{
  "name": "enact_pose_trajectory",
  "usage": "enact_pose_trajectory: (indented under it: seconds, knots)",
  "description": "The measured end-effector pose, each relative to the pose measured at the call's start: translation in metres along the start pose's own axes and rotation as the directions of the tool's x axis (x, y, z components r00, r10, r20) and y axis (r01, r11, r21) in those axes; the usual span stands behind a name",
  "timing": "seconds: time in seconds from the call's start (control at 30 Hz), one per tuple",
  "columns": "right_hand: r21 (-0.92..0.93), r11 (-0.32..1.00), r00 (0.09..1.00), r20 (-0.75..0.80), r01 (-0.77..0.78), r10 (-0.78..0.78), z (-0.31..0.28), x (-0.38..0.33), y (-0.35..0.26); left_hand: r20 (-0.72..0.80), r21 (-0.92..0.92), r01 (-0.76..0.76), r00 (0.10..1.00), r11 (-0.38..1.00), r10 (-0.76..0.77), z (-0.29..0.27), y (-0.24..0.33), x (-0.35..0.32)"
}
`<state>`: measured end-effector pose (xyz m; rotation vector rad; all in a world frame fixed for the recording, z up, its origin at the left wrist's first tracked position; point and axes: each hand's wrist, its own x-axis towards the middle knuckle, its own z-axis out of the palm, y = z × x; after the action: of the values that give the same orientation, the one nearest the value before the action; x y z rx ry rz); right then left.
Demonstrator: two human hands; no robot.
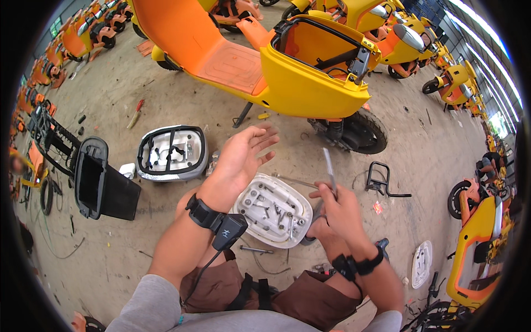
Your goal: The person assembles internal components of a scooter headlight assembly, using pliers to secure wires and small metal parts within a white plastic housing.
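My left hand [238,156] is raised with its fingers stretched out and nothing in it. In my right hand [341,209] is a slim silvery tool [329,166], pointing up and away from me; its exact kind is not clear. Between and below the hands lies a white oval tray-like cover [269,224] holding several small bolts and metal parts. Left of my left hand, a second white oval cover [172,152] with a black rim rests on the ground, with small parts inside. Just ahead stands a yellow and orange scooter [312,86], its rear compartment uncovered.
A black plastic bin-shaped box [108,182] stands at the left. A screwdriver with a red handle [136,112] lies farther off. On the right are a black metal bracket [379,180], another white cover [422,264] and a tipped scooter [464,254]. Many scooters line the hall.
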<state>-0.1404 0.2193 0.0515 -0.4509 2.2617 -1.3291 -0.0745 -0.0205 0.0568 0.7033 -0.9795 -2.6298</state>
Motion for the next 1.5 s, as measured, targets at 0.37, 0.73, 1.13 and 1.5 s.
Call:
enact_pose_trajectory:
  seconds: [0.37, 0.73, 1.13, 1.5]
  knots:
    - [-0.346, 0.847, 0.879, 0.403, 0.403, -0.254, 0.044, 0.070, 0.013, 0.763, 0.647, -0.643, 0.545, -0.411, 0.348, -0.039, -0.041, 0.016]
    - [-0.389, 0.706, 0.803, 0.364, 0.591, -0.472, 0.067, 0.086, 0.018, 0.456, 0.887, -0.458, 0.889, 0.056, 0.043, -0.051, -0.068, 0.015]
    - [-0.417, 0.761, 0.856, 0.378, 0.496, -0.351, 0.032, 0.100, 0.006, 0.149, 0.988, -0.137, 0.971, -0.077, 0.188, -0.077, -0.089, 0.035]
    - [-0.501, 0.741, 0.872, 0.430, 0.447, -0.235, 0.022, 0.110, 0.021, 0.175, 0.982, -0.160, 0.971, -0.096, 0.165, -0.081, -0.093, 0.034]
